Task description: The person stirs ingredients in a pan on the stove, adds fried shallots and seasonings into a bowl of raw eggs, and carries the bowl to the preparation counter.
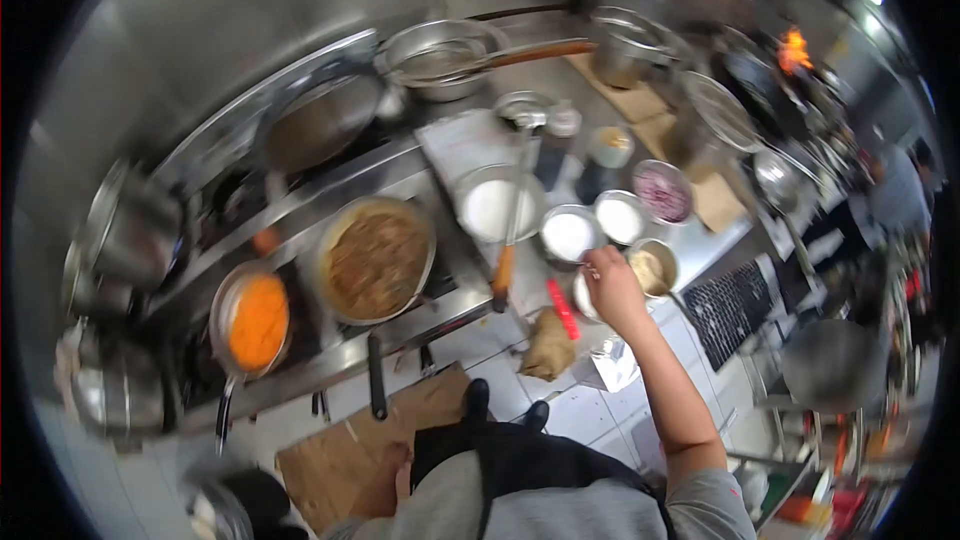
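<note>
The biggest thing seen is the stove (385,183), set by the left edge of the counter (717,240). On the floor, a brown sheet (350,445) is laid in front of the stove. A dark wok (325,120) is rested at the back of the stove. Nearer the front, a big pan (375,260) is filled with lumpy brown food, and to its left a smaller pan (258,325) is filled with bright orange food.

A tall pot (622,50) is stood near the far edge of the counter. By the left edge, a wide bowl (492,205) of white stuff is crossed by a long ladle (519,190), with its wooden handle pointed at the near left corner. To the right, a bowl of chopped purple bits (663,191) is set farther from the near edge than two white-filled bowls: a middle bowl (569,233) and a little bowl (620,218). A bowl of pale tan stuff (653,268) is placed close to the near edge.

The right hand (612,288) is held at the near edge, over a half-hidden bowl (583,298). Its fingers are bunched together; whether anything is pinched cannot be told. The left hand (398,460) is kept low by the body, away from the counter, and how its fingers are set cannot be told. A red strip (562,309) is seen just left of the half-hidden bowl.
</note>
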Motion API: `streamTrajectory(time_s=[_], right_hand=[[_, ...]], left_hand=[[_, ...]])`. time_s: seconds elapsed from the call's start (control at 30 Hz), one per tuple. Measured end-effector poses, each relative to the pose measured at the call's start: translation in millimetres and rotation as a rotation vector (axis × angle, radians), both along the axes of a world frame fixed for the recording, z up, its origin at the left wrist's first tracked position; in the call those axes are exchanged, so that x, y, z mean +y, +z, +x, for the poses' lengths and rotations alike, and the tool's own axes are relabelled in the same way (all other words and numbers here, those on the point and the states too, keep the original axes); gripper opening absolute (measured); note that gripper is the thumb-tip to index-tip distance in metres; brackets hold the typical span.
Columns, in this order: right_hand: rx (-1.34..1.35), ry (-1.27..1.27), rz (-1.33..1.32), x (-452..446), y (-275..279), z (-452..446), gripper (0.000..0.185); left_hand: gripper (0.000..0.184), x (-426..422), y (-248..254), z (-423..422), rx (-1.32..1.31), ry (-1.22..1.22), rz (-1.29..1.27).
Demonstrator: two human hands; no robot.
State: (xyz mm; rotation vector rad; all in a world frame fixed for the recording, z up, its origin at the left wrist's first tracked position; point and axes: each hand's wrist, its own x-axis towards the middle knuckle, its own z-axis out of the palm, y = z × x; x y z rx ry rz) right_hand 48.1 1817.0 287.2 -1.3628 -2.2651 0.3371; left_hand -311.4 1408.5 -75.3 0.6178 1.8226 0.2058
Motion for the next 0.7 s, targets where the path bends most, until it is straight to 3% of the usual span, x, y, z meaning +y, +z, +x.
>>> streamTrajectory(time_s=[0.03, 0.1, 0.13, 0.2, 0.27, 0.4, 0.5, 0.63, 0.7], right_hand=[[-0.018, 0.159, 0.049, -3.1, -6.5, -36.5, 0.013], [-0.039, 0.438, 0.071, -18.1, -14.0, -104.6, 0.013], [-0.036, 0.555, 0.031, -30.5, -17.8, -135.3, 0.015], [-0.219, 0.616, 0.115, -44.6, -51.6, -184.8, 0.018], [-0.377, 0.529, 0.032, -53.6, -72.9, -220.7, 0.021], [-0.54, 0.363, -0.252, -44.0, -117.4, -265.3, 0.023], [-0.654, 0.563, -0.036, -39.1, -84.1, -257.4, 0.019], [-0.56, 0.555, -0.063, -33.1, -28.5, -230.4, 0.014], [-0.448, 0.46, -0.105, -17.0, -27.3, -215.4, 0.014]], left_hand=[[0.031, -7.5, 1.8, 4.9, 0.046, -0.067, 0.062], [0.034, -10.0, 2.4, 40.8, 0.02, 0.56, 0.078], [0.034, -14.9, 13.3, 55.8, 0.047, 0.515, 0.059], [0.035, -13.6, 83.1, 83.6, 0.097, 0.396, 0.02], [0.035, -65.3, 41.9, 93.5, 0.335, 0.094, 0.271], [0.035, -165.9, 2.0, 127.2, 0.286, 0.173, 0.129], [0.035, -192.2, 0.4, 140.4, 0.251, 0.246, 0.001], [0.035, -177.2, -5.8, 132.8, 0.247, 0.237, -0.006], [0.035, -164.8, -10.2, 123.4, 0.245, 0.218, 0.006]])
